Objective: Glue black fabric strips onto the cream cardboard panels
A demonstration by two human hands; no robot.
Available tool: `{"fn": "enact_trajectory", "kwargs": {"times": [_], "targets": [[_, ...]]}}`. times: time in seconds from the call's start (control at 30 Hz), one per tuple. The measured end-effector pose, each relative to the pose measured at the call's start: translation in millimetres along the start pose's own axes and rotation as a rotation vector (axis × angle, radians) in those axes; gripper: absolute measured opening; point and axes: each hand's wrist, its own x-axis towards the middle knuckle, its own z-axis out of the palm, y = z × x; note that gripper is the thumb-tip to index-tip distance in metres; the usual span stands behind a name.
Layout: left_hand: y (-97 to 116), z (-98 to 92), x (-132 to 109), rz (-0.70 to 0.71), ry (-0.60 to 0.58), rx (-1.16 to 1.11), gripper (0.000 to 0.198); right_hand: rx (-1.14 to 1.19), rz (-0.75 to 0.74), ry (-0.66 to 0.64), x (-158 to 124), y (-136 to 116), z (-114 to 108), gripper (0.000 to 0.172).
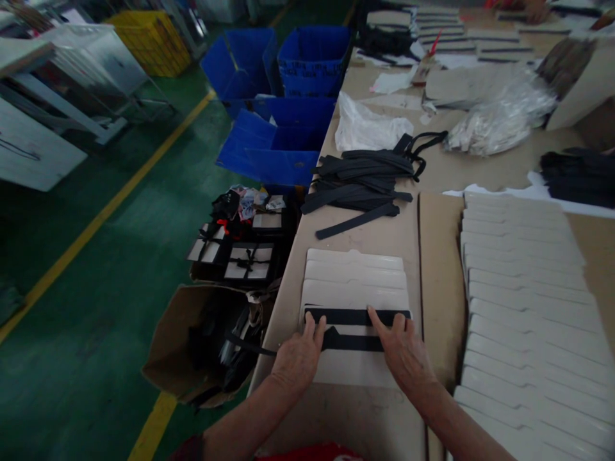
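A small stack of cards (355, 294) lies on the table (350, 416), pale and fanned so that each card's edge shows. Across the stack lies a flat black strip (343, 317), with both hands on it; on the stack's nearer part is a second strip (360, 342), partly hidden by the left hand (300, 355), with a bent corner showing near the fingers.

The left hand is at the strip's left end, its first two fingers spread in a V, tips down. The right hand (401, 349) is toward the strip's right end, the index stretched out along it and apart from the other fingers, which are bent at the end. Neither seems to pinch; the thumbs cannot be made out.

The work looks to be partway: two strips lie on the stack, while the card edges farther up it show none. Whether either strip is fixed cannot be told. Plenty seems left: beyond the stack is a pile of loose strips (358, 176), and to its right, past a brown board (442, 288), a long row of overlapping cards (509, 288) shows no strips on its visible faces. Left of the stack, below table level, stands an open carton (166, 355).
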Motion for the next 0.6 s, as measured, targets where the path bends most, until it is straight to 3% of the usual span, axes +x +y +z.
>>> {"fn": "enact_trajectory", "kwargs": {"times": [0.6], "targets": [[2.4, 8.8, 0.9, -0.063, -0.024, -0.065, 0.075, 0.089, 0.044, -0.073, -0.2, -3.9, -1.6, 0.069]]}}
